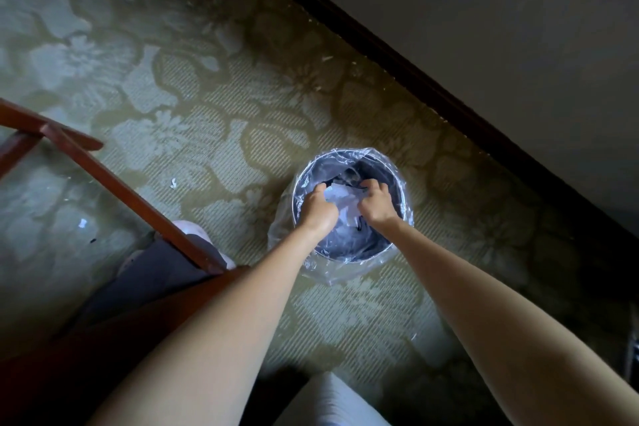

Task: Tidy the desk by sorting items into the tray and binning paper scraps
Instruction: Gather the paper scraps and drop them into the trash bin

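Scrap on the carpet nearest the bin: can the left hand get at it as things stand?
Probably yes, once freed. The scrap lies on bare carpet between bin and chair rail, nothing over it; the left hand is gripping paper over the bin.

A red-brown wooden chair (114, 183) stands on green floral carpet (207, 79) (dark baseboard (415, 82) beyond).

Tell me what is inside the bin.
A clear liner lines the bin. White paper scraps are at its mouth, gripped by the left hand and the right hand. The hands and paper cover whatever lies deeper; the rest is too dark to tell.
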`<state>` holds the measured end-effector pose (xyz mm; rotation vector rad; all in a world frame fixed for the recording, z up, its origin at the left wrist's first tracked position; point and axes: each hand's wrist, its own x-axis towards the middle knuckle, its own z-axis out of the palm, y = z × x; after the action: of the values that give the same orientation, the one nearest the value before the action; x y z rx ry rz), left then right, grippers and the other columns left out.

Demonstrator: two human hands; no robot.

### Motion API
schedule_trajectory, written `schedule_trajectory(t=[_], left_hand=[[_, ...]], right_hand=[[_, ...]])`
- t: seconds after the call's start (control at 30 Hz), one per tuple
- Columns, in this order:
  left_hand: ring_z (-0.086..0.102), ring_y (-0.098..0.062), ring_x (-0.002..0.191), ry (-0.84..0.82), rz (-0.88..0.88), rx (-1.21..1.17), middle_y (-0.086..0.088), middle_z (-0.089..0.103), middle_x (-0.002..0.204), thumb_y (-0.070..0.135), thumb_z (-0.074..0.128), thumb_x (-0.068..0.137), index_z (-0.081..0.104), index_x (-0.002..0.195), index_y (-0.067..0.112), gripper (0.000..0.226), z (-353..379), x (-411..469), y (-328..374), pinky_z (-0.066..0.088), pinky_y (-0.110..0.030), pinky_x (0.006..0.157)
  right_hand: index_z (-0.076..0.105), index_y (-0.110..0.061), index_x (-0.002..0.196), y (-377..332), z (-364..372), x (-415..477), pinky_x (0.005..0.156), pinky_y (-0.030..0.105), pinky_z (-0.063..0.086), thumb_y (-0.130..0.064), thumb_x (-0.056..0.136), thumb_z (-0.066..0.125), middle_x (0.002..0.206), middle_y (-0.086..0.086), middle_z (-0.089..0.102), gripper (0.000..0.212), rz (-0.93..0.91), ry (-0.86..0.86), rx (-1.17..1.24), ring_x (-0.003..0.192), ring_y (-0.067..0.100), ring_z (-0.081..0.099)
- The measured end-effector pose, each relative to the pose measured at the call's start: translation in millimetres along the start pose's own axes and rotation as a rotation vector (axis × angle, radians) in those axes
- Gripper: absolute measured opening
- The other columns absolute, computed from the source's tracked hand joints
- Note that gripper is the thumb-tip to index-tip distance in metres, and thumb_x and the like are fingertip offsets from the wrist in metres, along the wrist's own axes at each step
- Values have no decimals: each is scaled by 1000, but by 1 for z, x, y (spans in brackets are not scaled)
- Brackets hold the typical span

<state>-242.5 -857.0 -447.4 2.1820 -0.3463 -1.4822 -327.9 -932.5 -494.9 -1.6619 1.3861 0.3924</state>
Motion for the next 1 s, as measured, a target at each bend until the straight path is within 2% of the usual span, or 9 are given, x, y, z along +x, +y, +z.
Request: schedule_trajectory(t=[0.13, 0.23, 0.37, 0.43, 0.57, 0.7, 0.8, 0.9, 1.0], left_hand=[[47, -34, 125, 56, 27, 51, -13, 39, 145, -10, 33, 87, 29, 144, 14, 63, -8, -13, 0, 43, -37, 98], [42, -32, 129, 100, 61, 116, -14, 38, 146, -8, 35, 85, 31, 143, 11, 61, -20, -33, 3, 40, -39, 105], [44, -33, 127, 218, 136, 237, -19, 44, 139, -6, 36, 87, 40, 136, 6, 51, -45, -74, 17, 39, -35, 101], [43, -33, 127, 292, 185, 295, -20, 45, 138, -3, 37, 89, 44, 133, 6, 46, -59, -97, 28, 37, -34, 101], [45, -33, 124, 473, 328, 351, -18, 46, 134, 6, 37, 91, 50, 126, 9, 37, -100, -161, 52, 37, -35, 101], [46, -33, 122, 688, 451, 353, -15, 51, 131, 11, 36, 93, 53, 124, 12, 36, -146, -243, 63, 39, -35, 99], [48, -33, 119, 873, 480, 339, -13, 53, 129, 13, 33, 95, 55, 123, 14, 35, -181, -305, 46, 40, -36, 95], [51, -33, 117, 1047, 461, 319, -14, 57, 126, 12, 33, 94, 57, 118, 13, 34, -216, -354, 8, 41, -35, 91], [51, -35, 117, 1176, 401, 270, -18, 58, 123, 10, 35, 93, 61, 111, 9, 31, -244, -393, -41, 41, -38, 96]], right_hand=[[42, -6, 134, -2, -5, -11, 114, 41, 25, 2, 86, 34, 142, 17, 34, 50, -78, 3, -99, 131, 36, 36], [50, -11, 129, -11, -11, -26, 118, 43, 13, -4, 83, 40, 136, 17, 46, 47, -126, 51, -262, 131, 33, 36], [55, -6, 114, -35, -26, -61, 117, 49, 6, -9, 86, 40, 124, 16, 56, 32, -258, 206, -370, 124, 32, 43], [53, -4, 114, -54, -37, -84, 116, 50, 6, -9, 87, 41, 122, 17, 55, 31, -341, 276, -428, 123, 34, 44], [52, -4, 114, -104, -59, -150, 113, 47, 18, -12, 89, 39, 119, 15, 54, 29, -578, 448, -515, 116, 34, 48], [55, 0, 110, -158, -70, -230, 89, 42, 41, -13, 88, 36, 115, 19, 55, 31, -861, 583, -416, 100, 39, 55], [53, -1, 113, -195, -62, -295, 81, 41, 46, -11, 91, 41, 120, 17, 51, 27, -1032, 606, -353, 97, 39, 57], [53, -3, 113, -225, -36, -351, 79, 38, 45, -12, 92, 42, 120, 15, 51, 25, -1180, 601, -317, 98, 37, 56], [53, -3, 113, -248, 4, -396, 81, 41, 47, -11, 92, 42, 119, 15, 51, 25, -1295, 550, -326, 99, 37, 56]])
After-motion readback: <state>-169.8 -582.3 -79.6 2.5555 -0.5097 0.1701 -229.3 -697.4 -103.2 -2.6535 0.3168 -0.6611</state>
